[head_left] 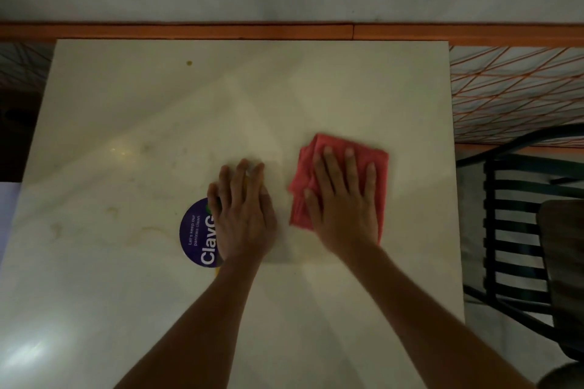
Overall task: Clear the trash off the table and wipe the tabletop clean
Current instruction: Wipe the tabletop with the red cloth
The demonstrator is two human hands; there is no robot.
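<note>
Two hands lie flat on a pale, marble-look desk (126, 136), seen from above. The right hand (344, 199) presses down on a folded red cloth (374, 161) with its fingers straight and spread; the cloth sits right of the desk's centre, and its edges show past the fingertips and along both sides of the palm. The left hand (243, 215) rests beside it, just apart from the cloth, fingers straight and close together, palm down on the bare surface, grasping nothing. Its thumb side covers part of a round purple sticker (197, 234) with white lettering, stuck flat to the desk. A small brown spot (189, 63) marks the far part of the desk, and faint yellowish stains (151, 232) show left of the sticker. An orange rail (284, 31) runs along the wall beyond the far edge. To the right stands a dark chair (512, 224) with a slatted back, near the desk's side.
</note>
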